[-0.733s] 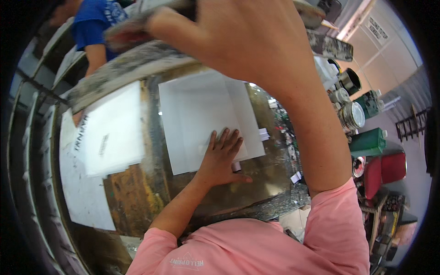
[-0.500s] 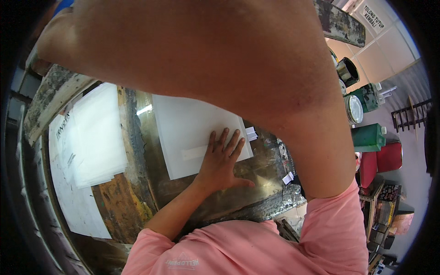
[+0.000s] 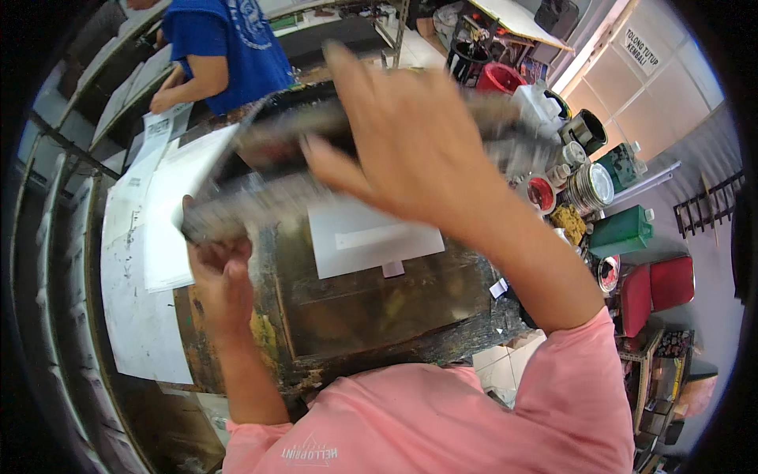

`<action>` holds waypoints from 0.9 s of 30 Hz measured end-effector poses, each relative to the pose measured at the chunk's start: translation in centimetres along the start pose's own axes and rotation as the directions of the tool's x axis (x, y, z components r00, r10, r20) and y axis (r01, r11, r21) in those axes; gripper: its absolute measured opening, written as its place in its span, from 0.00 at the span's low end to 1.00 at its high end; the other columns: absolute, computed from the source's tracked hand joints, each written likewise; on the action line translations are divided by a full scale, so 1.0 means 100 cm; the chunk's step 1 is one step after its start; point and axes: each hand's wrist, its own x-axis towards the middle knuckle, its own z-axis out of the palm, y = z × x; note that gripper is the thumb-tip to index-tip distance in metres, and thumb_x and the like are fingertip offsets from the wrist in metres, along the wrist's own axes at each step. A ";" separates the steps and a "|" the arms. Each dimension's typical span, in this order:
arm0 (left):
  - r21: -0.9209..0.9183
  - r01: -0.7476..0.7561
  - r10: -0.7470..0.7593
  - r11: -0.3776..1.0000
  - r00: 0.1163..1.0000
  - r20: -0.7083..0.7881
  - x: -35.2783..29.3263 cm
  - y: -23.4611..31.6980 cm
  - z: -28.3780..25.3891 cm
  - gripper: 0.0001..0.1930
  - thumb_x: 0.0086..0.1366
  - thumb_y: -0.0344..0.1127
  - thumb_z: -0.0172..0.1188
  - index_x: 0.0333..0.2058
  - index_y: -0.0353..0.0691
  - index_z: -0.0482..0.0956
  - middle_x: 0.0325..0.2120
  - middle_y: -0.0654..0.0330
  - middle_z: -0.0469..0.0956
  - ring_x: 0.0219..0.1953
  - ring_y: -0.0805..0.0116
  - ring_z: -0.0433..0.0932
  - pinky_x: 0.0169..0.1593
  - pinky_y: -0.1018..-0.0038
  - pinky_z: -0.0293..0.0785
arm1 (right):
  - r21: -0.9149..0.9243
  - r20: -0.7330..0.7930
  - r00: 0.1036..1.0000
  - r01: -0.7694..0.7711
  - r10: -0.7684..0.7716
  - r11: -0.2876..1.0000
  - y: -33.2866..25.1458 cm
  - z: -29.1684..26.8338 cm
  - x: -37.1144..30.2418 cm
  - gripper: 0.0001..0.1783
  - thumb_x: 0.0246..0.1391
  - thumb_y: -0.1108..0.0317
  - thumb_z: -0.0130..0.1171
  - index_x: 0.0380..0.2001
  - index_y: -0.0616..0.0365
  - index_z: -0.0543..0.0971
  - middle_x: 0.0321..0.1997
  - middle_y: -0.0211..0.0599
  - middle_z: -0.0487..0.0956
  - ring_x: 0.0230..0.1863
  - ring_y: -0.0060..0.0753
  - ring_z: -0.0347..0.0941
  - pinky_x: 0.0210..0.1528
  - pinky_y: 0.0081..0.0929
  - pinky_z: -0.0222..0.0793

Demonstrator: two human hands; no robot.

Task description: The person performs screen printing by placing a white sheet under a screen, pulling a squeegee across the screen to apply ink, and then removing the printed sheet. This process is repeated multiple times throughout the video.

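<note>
A wooden screen printing frame [image 3: 268,201], dark with stains and blurred by motion, is raised and tilted above the worktable. My left hand [image 3: 223,276] grips its near left corner with curled fingers. Over the frame's middle, my right hand [image 3: 418,146] is smeared, but its thumb and a finger stand well apart, and I see nothing held in it. Below the frame, a whitish sheet [image 3: 328,253] with a paler strip lies on the brown glossy table surface [image 3: 379,308], its far part hidden. A small pale tab [image 3: 393,269] sticks out at the sheet's near edge.
Large white sheets [image 3: 126,316] lie on the left. Beyond them a co-worker in a blue shirt [image 3: 197,59] handles a printed sheet. Metal racks [image 3: 47,261] line the left side. Cans, green jugs [image 3: 624,231] and a red chair [image 3: 671,283] stand at the right.
My left hand has left the sheet and now grips the frame's corner. The right arm has swung back from the upper left, and the frame has come into view. The sheet appears turned.
</note>
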 end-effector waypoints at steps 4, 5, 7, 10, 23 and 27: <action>0.503 0.167 -0.195 0.848 0.981 0.005 -0.048 -0.030 -0.041 0.61 0.39 0.56 0.91 0.70 0.35 0.74 0.57 0.57 0.80 0.60 0.59 0.78 0.66 0.61 0.75 | 0.170 0.472 0.871 0.059 -0.134 0.984 -0.002 0.025 -0.092 0.23 0.64 0.44 0.66 0.43 0.54 0.86 0.43 0.43 0.82 0.44 0.50 0.81 0.49 0.48 0.70; 0.665 0.074 -0.112 0.743 0.994 0.015 -0.055 -0.046 -0.048 0.62 0.37 0.58 0.91 0.69 0.35 0.75 0.54 0.57 0.79 0.58 0.58 0.77 0.65 0.60 0.73 | 0.203 0.580 0.811 -0.057 -0.073 0.977 -0.008 0.039 -0.116 0.23 0.64 0.43 0.66 0.44 0.52 0.86 0.43 0.42 0.82 0.45 0.49 0.80 0.49 0.49 0.71; 0.915 -0.060 -0.046 0.399 0.995 0.085 -0.069 -0.073 -0.061 0.64 0.31 0.63 0.90 0.67 0.35 0.78 0.48 0.58 0.79 0.55 0.56 0.75 0.63 0.57 0.69 | 0.224 0.634 0.773 -0.163 -0.016 0.961 -0.025 0.060 -0.156 0.22 0.62 0.44 0.68 0.45 0.51 0.87 0.44 0.40 0.83 0.46 0.48 0.80 0.50 0.50 0.74; 0.964 -0.231 0.119 0.133 0.969 0.215 -0.079 -0.103 -0.073 0.64 0.28 0.69 0.88 0.64 0.34 0.81 0.42 0.57 0.75 0.50 0.53 0.72 0.61 0.54 0.62 | 0.217 0.601 0.798 -0.208 0.037 0.954 -0.041 0.080 -0.188 0.24 0.56 0.49 0.73 0.50 0.51 0.85 0.48 0.40 0.84 0.48 0.49 0.80 0.53 0.48 0.78; 0.960 -0.174 -0.008 0.218 0.984 0.180 -0.083 -0.104 -0.085 0.69 0.24 0.74 0.85 0.62 0.29 0.79 0.46 0.54 0.75 0.54 0.50 0.71 0.64 0.52 0.61 | 0.137 0.356 0.934 -0.015 -0.036 0.990 0.104 0.267 -0.044 0.22 0.61 0.45 0.70 0.47 0.49 0.84 0.44 0.39 0.83 0.48 0.50 0.82 0.46 0.48 0.81; 0.927 -0.127 0.013 0.354 0.991 0.131 -0.085 -0.106 -0.088 0.72 0.25 0.73 0.85 0.67 0.30 0.76 0.48 0.53 0.80 0.50 0.51 0.75 0.60 0.54 0.67 | 0.231 0.572 0.815 -0.050 -0.094 0.972 0.149 0.277 0.025 0.29 0.66 0.34 0.61 0.41 0.51 0.86 0.38 0.48 0.88 0.45 0.58 0.86 0.48 0.55 0.80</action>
